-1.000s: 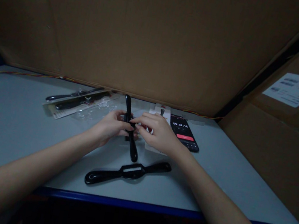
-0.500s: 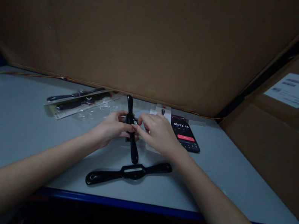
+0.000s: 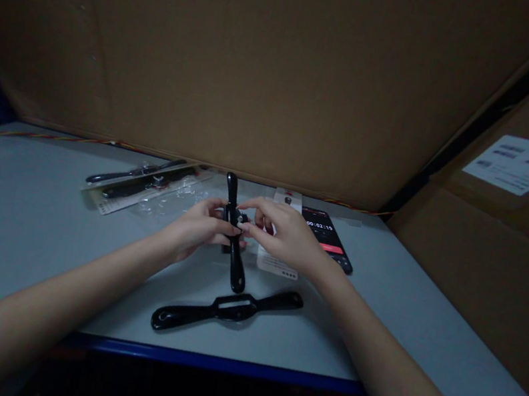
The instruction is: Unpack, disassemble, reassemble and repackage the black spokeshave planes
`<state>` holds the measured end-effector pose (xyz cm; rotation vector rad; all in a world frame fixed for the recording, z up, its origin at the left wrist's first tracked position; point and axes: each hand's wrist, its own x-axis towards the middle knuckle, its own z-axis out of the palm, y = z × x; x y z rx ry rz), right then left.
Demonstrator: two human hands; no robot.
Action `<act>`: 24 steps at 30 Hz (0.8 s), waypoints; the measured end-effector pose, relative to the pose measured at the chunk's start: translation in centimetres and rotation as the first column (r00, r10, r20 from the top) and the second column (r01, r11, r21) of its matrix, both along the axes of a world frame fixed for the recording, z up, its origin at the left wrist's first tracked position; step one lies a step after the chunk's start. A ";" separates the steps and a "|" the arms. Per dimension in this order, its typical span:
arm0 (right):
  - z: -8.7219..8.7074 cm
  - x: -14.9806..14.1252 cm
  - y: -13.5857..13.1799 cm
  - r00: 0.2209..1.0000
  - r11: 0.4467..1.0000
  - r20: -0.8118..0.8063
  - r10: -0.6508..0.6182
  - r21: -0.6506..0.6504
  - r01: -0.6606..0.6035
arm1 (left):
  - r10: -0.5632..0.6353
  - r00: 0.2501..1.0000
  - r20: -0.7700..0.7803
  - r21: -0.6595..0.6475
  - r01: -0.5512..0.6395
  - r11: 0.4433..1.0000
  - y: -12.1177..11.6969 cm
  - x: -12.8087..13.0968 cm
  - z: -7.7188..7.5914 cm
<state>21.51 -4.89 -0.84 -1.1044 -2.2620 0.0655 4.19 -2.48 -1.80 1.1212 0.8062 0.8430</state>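
A black spokeshave (image 3: pixel 235 266) is held up over the table, its two handles pointing away from me and towards me. My left hand (image 3: pixel 199 226) is closed round its middle, with the thumb across the near side. From the other side, my right hand (image 3: pixel 283 234) has its thumb and index finger at a small light-coloured knob (image 3: pixel 240 219) on the spokeshave's middle; the other fingers are curled. Its blade area is mostly hidden by my fingers. Nearer to me, a second black spokeshave body (image 3: pixel 183 317) lies on the table, with an open slot at its centre.
Packaged spokeshaves (image 3: pixel 145 183) in clear plastic lie at the back left. Behind my right hand are a printed card (image 3: pixel 278 266) and a phone (image 3: pixel 327 232) showing a timer. Cardboard walls (image 3: pixel 264 76) stand behind and to the right; a wire (image 3: pixel 51 136) runs along the back.
My right index finger has lifted and stretched out towards the spokeshave, opening the pinch a little and showing more of the knob. The left hand keeps its hold. The view has shifted slightly.
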 end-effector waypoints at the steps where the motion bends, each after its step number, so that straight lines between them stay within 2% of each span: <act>1: 0.0 0.2 0.1 0.999 1.000 0.043 0.011 0.027 -0.012 | -0.018 1.000 -0.001 -0.007 0.018 1.000 0.0 0.0 0.0; 3: -0.1 0.3 0.2 0.992 0.998 0.124 0.011 0.066 -0.019 | -0.049 0.999 -0.020 -0.006 0.049 0.999 -0.1 -0.1 0.2; 7: -0.2 -0.1 0.1 0.979 0.990 0.189 -0.076 0.132 0.052 | -0.064 0.996 -0.067 0.021 0.065 0.998 -0.5 -0.1 0.6; 11: -0.3 -0.9 -0.2 0.962 0.969 0.209 -0.177 0.206 0.134 | -0.025 0.995 -0.098 0.068 0.031 0.997 -0.8 0.0 0.6; 14: -0.7 -1.6 -0.4 0.949 0.944 0.183 -0.257 0.257 0.206 | 0.018 0.998 -0.067 0.098 -0.011 0.995 -0.8 0.1 0.3; 17: -1.1 -2.1 -0.5 0.949 0.930 0.112 -0.296 0.259 0.259 | 0.067 0.998 -0.019 0.161 -0.063 0.985 -0.8 0.3 0.1; 19: -1.2 -2.1 -0.4 0.960 0.939 0.030 -0.277 0.219 0.264 | 0.086 0.996 -0.005 0.202 -0.084 0.976 -0.8 0.2 0.3; 22: -1.2 -1.7 -0.1 0.954 0.967 -0.210 -0.215 0.093 0.239 | 0.057 0.998 0.011 0.232 -0.058 0.971 -0.6 -0.2 1.0; 24: -1.0 -1.2 0.2 0.896 0.979 -0.401 -0.193 -0.010 0.206 | 0.034 0.999 0.031 0.245 -0.041 0.969 -0.2 -0.7 1.7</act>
